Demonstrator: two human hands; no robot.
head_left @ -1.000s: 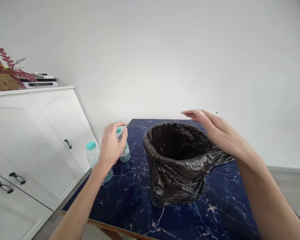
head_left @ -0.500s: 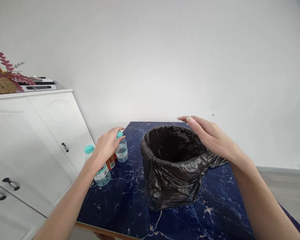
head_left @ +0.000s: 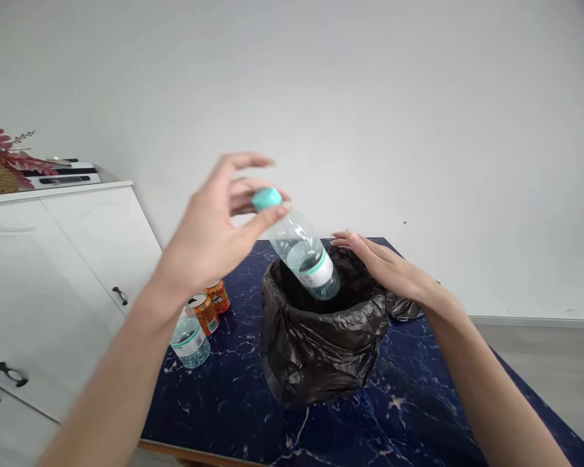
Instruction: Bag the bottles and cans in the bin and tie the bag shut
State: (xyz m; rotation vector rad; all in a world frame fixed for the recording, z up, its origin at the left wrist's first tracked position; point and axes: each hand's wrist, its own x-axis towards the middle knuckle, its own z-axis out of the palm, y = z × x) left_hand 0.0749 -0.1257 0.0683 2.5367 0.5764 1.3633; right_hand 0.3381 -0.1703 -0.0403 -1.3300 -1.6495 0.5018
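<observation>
My left hand (head_left: 219, 227) grips a clear plastic water bottle (head_left: 304, 256) near its turquoise cap, thumb on one side and fingers on the other. The bottle tilts, its base lowered into the mouth of a bin lined with a black bag (head_left: 321, 350). Some liquid shows inside the bottle. With fingers stretched out together, my right hand (head_left: 382, 263) hovers at the right side of the bin's rim, holding nothing; whether it touches the bag I cannot tell.
Left of the bin, another water bottle (head_left: 191, 340) stands partly behind my left forearm, beside two orange drink cans (head_left: 205, 314). The blue marbled table (head_left: 214, 408) meets a white wall behind. A white cabinet (head_left: 63, 279) stands at the left.
My left hand has lifted the water bottle off the table and carried it right, over the bin. My right hand stays by the rim. The view has shifted slightly.
</observation>
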